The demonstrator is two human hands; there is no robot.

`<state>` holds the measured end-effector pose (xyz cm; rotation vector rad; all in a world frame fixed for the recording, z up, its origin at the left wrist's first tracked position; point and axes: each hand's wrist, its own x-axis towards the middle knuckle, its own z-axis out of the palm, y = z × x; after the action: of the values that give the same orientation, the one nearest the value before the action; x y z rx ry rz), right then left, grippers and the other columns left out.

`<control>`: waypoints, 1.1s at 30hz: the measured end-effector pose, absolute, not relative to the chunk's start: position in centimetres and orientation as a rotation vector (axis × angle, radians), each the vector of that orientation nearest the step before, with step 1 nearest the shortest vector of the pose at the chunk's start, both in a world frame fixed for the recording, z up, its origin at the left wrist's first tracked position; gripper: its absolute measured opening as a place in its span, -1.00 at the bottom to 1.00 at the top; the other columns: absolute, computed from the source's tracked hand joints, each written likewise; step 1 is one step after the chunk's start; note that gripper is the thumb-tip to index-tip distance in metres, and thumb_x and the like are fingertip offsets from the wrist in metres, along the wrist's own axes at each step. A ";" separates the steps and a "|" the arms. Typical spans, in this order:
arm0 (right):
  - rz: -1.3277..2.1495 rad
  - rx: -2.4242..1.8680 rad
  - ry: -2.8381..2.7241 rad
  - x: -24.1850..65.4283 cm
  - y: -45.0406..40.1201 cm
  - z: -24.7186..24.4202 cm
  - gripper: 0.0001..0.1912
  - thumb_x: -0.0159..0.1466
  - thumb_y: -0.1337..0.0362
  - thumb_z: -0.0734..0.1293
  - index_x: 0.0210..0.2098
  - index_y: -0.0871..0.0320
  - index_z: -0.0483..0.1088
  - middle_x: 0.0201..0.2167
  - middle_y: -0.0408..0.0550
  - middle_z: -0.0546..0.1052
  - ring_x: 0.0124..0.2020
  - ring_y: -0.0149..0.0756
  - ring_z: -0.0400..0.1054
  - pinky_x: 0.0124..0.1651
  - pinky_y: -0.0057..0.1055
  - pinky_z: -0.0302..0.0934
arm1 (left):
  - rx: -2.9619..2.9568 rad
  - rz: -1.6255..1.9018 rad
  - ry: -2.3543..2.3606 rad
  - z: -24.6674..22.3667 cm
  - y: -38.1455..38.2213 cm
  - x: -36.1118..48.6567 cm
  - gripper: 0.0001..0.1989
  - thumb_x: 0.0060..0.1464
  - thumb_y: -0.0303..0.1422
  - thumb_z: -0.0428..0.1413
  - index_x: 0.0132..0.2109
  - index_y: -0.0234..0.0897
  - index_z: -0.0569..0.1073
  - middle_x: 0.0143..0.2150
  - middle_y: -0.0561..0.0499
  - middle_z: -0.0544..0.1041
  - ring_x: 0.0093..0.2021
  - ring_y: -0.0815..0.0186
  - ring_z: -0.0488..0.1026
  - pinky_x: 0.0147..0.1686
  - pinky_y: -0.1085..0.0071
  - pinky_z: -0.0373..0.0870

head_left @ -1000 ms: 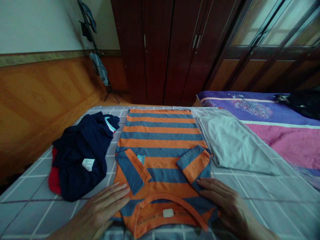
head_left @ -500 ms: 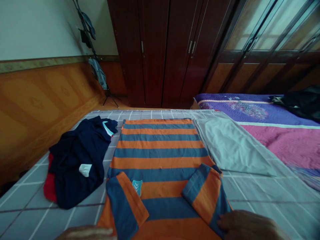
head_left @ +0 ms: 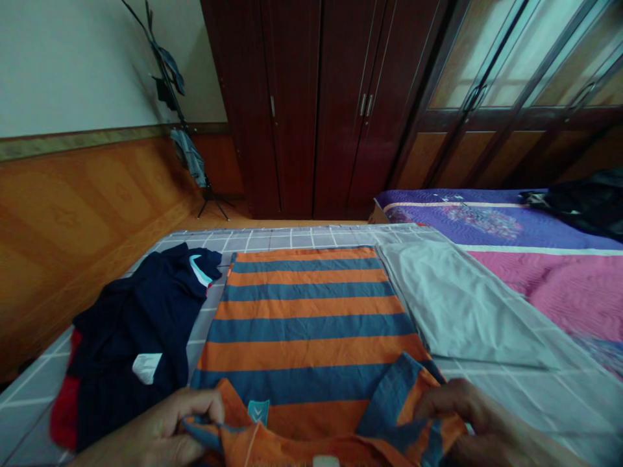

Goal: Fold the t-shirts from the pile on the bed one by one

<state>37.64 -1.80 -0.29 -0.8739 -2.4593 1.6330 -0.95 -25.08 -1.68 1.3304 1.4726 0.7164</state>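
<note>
Looking from the left, what comes first?

A navy garment (head_left: 131,344) with a red garment (head_left: 63,408) showing beneath it, lying on a grey checked bedsheet (head_left: 29,395).

And the left hand (head_left: 160,431)?

Its grip is closed, thumb and fingers pinching the near left corner of an orange-and-blue striped T-shirt (head_left: 306,324) and holding that edge up off the sheet.

How does the shirt lie?

Flat, mid-bed, its long axis running near to far. The gathered end with the white label is at the hands, and the far hem points at the wardrobe (head_left: 302,110).

Which hand is nearer?

Neither. Each is at the near end, one per corner. The right hand (head_left: 487,415) has its grip closed too, fingers curled over the folded sleeve, pinching cloth.

Further right?

A folded grey garment (head_left: 462,305), just beside the shirt.
</note>
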 end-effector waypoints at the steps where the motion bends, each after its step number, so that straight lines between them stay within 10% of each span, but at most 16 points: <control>1: 1.793 -0.885 -2.409 36.5 -0.7 0.5 -0.72 0.17 0.06 0.32 -0.26 0.11 0.50 -0.39 -0.07 0.55 -0.45 -0.32 0.44 -0.45 -0.51 0.31 | 1.255 0.770 1.436 -1.8 -24.1 -1.6 -0.65 0.08 -0.03 0.05 -0.27 -0.24 0.44 -0.33 0.03 0.48 -0.35 0.33 0.40 -0.35 0.50 0.33; 10: 2.032 -0.860 -2.044 25.5 10.9 2.7 -0.65 0.05 0.06 0.40 -0.38 0.26 0.51 -0.44 -0.04 0.55 -0.49 -0.39 0.37 -0.39 -0.49 0.24 | 0.731 1.224 1.363 0.0 -11.2 -7.3 -0.71 -0.07 -0.27 0.26 -0.18 -0.29 0.48 -0.20 -0.05 0.57 -0.20 0.22 0.51 -0.12 0.33 0.40; 33: 0.768 -1.234 -2.356 18.2 19.9 -4.5 -0.61 0.16 0.06 0.20 -0.65 0.16 0.36 -0.71 -0.16 0.33 -0.54 -0.33 0.28 -0.52 -0.49 -0.01 | 0.947 1.337 1.943 -5.9 -2.0 -11.6 -0.62 -0.16 -0.11 0.19 -0.25 -0.31 0.44 -0.36 -0.01 0.56 -0.35 0.20 0.51 -0.38 0.38 0.42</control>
<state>18.17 19.92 -4.51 -1.2337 -2.3555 0.7685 -11.58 -2.05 -5.88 0.9470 1.9432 1.3374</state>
